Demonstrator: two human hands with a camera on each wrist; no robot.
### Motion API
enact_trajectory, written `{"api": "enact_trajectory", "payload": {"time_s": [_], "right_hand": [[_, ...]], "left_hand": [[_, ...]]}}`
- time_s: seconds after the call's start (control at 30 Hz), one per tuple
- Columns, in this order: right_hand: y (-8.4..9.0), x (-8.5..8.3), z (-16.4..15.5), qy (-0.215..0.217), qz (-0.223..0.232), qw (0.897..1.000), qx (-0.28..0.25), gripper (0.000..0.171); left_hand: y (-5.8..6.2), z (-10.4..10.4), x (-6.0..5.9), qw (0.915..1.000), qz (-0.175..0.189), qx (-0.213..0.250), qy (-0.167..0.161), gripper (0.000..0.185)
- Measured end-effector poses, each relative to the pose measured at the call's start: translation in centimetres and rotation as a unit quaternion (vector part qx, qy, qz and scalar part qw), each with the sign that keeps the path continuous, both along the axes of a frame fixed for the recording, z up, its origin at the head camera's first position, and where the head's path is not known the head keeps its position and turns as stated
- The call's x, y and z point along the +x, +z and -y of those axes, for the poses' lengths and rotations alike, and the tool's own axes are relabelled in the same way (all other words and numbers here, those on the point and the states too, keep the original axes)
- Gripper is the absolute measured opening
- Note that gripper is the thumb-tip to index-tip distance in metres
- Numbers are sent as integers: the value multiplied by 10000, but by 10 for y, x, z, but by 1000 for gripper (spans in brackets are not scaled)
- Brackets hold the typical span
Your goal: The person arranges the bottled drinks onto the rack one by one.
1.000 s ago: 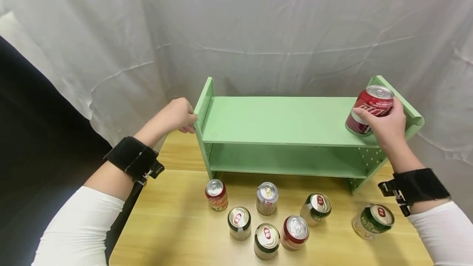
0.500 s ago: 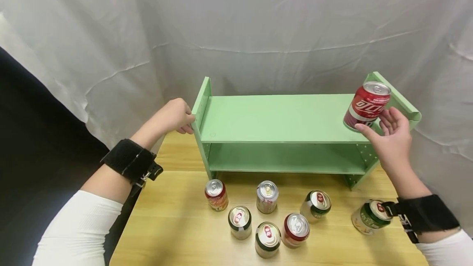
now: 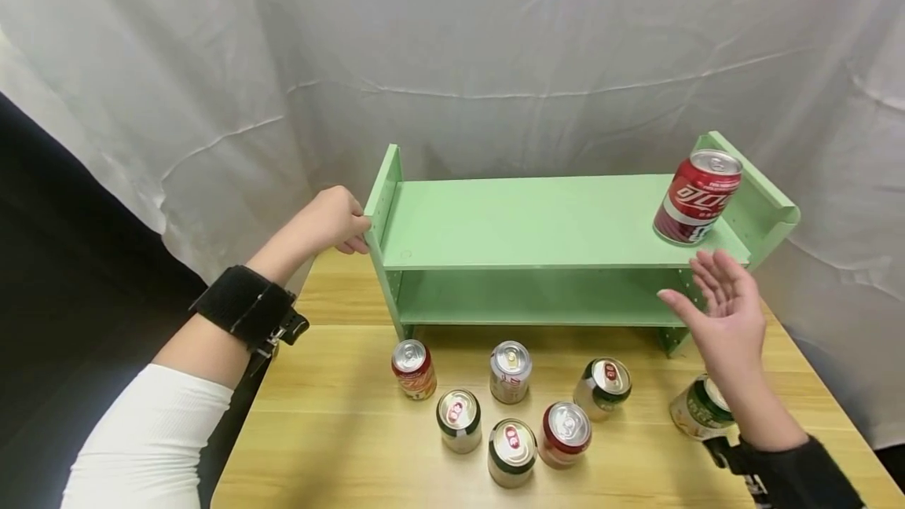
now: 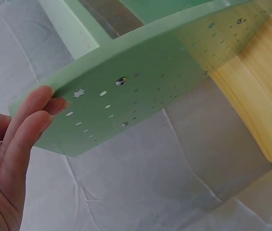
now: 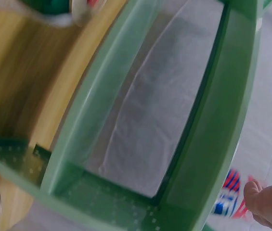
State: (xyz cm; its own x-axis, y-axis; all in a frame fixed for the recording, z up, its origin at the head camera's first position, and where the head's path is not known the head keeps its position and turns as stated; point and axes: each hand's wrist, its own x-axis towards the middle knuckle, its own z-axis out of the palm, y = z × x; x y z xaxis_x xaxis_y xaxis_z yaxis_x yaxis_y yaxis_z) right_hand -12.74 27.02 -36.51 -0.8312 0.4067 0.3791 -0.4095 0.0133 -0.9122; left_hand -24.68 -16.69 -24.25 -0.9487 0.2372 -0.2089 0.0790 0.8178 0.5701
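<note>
A green two-tier shelf (image 3: 530, 220) stands on the wooden table. My left hand (image 3: 334, 218) holds the front edge of its left side panel (image 4: 136, 82); in the left wrist view the fingertips (image 4: 39, 98) touch the panel's outer face. A red soda can (image 3: 697, 199) stands upright at the right end of the top board, also partly seen in the right wrist view. My right hand (image 3: 728, 328) is apart from that can, in front of the shelf's right end, with its fingers extended and nothing in them. The thumb (image 5: 253, 195) appears at the right wrist view's edge.
Several cans stand on the table before the shelf: an orange-red can (image 3: 414, 371), a silver can (image 3: 511, 374), dark-banded cans (image 3: 459, 424), a pinkish-red can (image 3: 565, 438). A green can (image 3: 696, 412) stands partly behind my right forearm. A pale curtain (image 3: 495, 45) hangs behind.
My right hand has let go of the red can and drawn back toward the table's front. The can stays on the top board. My left hand keeps its place on the side panel.
</note>
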Motion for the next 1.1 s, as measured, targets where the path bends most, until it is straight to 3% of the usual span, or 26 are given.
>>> {"api": "enact_trajectory", "payload": {"time_s": [0.1,0.27,0.47,0.67,0.8,1.1], "right_hand": [[-8,7,13,441,-670,9965,246,81],[-17,11,30,1110,-1450,9797,832,81],[-23,13,45,1319,-1282,9742,1308,85],[-38,14,53,1756,-1724,9555,1625,85],[-53,16,58,1882,-1895,9490,1676,87],[-99,35,67,2006,-1177,9419,2423,90]], "left_hand": [[-1,2,1,10000,-8,-20,26,22],[-2,3,2,10000,-31,-12,33,23],[-2,2,0,10000,-36,-69,39,23],[-1,2,-1,10000,-39,-79,11,24],[0,3,-1,9999,-50,-122,39,25],[-1,1,-3,9997,-81,-216,93,25]]}}
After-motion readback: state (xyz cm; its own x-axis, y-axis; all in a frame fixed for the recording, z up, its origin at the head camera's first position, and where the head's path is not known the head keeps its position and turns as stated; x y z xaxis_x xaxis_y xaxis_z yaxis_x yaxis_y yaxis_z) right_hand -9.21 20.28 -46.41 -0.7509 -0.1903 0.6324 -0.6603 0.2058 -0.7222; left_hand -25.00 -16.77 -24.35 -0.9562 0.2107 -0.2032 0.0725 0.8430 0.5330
